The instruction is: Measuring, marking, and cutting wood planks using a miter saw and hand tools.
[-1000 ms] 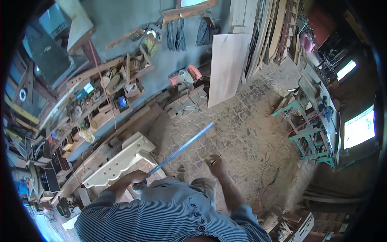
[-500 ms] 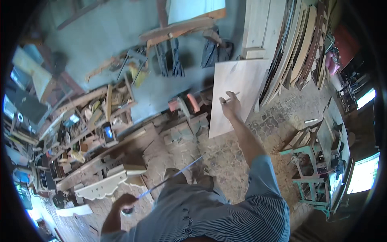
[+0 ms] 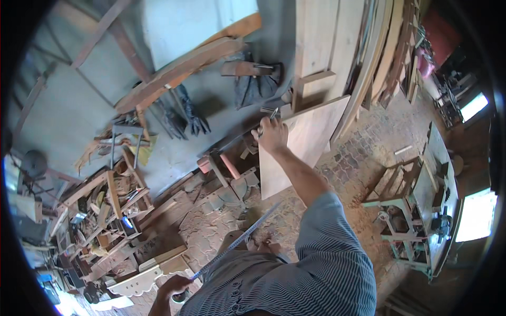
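At the lower left my left hand [image 3: 174, 288] is closed on a tape measure [image 3: 181, 295], its blue-white blade [image 3: 237, 239] extended up and rightward across my body. My right hand [image 3: 269, 131] is reached forward, fingers curled round a slim pencil-like item [image 3: 274, 112]. It lies at the upper left corner of a pale wooden panel [image 3: 305, 142]; whether it also grips the panel's edge, I cannot tell. The panel stands upright, leaning among long planks [image 3: 316, 37] against the wall.
Cluttered shelving [image 3: 110, 210] with offcuts is at left; a cream scalloped piece [image 3: 134, 282] lies low there. Dark items [image 3: 179, 116] hang below a beam [image 3: 179, 68]. A green-framed machine bench [image 3: 406, 221] stands at right on the paved, dusty floor [image 3: 345, 158].
My right hand has risen from low beside my body to the panel's top corner. The view has shifted toward the wall. My left hand has dropped lower, still holding the tape.
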`<move>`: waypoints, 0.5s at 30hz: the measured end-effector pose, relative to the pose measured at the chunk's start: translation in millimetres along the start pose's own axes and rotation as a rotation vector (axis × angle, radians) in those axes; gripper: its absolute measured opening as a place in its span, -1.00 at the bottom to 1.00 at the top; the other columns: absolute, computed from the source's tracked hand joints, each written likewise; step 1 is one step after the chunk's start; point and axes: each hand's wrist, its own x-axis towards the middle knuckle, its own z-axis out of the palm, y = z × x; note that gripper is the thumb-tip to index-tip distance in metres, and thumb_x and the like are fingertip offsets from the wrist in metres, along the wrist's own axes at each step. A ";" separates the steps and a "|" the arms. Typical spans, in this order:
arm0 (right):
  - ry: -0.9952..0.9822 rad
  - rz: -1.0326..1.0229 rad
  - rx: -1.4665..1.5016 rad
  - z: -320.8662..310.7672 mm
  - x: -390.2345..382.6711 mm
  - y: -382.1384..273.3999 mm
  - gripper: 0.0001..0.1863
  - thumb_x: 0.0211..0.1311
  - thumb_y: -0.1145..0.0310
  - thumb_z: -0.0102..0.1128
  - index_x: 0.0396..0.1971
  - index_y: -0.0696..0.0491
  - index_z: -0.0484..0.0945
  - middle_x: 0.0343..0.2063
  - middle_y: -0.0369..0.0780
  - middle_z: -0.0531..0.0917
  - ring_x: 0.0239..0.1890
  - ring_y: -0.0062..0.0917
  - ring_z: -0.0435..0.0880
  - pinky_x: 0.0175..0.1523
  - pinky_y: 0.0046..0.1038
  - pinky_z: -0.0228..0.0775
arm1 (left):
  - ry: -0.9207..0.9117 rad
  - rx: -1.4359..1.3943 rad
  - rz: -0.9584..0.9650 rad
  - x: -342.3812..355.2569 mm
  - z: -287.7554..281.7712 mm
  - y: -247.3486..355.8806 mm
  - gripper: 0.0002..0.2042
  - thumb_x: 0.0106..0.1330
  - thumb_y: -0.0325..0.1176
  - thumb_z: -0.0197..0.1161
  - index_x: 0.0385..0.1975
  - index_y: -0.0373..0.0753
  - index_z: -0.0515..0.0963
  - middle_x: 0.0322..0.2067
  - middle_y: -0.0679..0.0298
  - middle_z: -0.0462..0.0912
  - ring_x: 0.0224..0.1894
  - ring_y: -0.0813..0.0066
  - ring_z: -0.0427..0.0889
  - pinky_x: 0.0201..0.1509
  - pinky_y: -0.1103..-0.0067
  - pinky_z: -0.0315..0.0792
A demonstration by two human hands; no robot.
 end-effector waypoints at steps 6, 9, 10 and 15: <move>0.172 -0.049 0.067 -91.3 -131.2 35.9 -0.69 -0.01 0.18 0.48 -0.31 -0.04 0.59 -0.29 -0.13 0.66 -0.14 -0.17 0.64 -0.06 -0.08 0.40 | -0.234 -0.197 -0.233 58.6 -143.2 24.8 -0.51 0.50 0.17 0.13 -0.11 -0.15 0.75 -0.23 0.03 0.80 -0.11 0.12 0.79 0.00 0.28 0.57; 0.175 -0.124 0.223 -159.1 -163.7 70.4 -0.72 -0.02 0.36 0.54 -0.36 -0.05 0.57 -0.29 -0.21 0.67 -0.16 -0.21 0.66 0.00 -0.12 0.43 | -0.329 -0.131 -0.299 85.7 -182.3 34.3 -0.54 0.49 0.14 0.18 -0.13 -0.17 0.76 -0.22 0.08 0.80 -0.18 0.21 0.76 -0.04 0.30 0.56; 0.176 -0.105 0.215 -172.6 -184.1 93.1 -0.72 -0.02 0.36 0.54 -0.36 -0.05 0.57 -0.29 -0.21 0.67 -0.16 -0.21 0.66 0.00 -0.12 0.43 | -0.356 -0.127 -0.262 93.0 -197.7 37.1 -0.55 0.50 0.12 0.18 -0.15 -0.17 0.76 -0.23 0.11 0.80 -0.20 0.23 0.75 -0.05 0.30 0.55; 0.118 0.134 0.148 -269.5 -224.9 158.7 -0.28 0.02 0.54 0.47 0.27 0.11 0.45 0.06 0.03 0.70 0.14 -0.10 0.68 0.13 -0.14 0.63 | -0.440 0.096 -0.085 103.6 -273.6 96.7 -0.53 0.57 0.07 0.12 -0.16 -0.25 0.77 -0.30 0.19 0.83 -0.18 0.35 0.80 0.00 0.36 0.59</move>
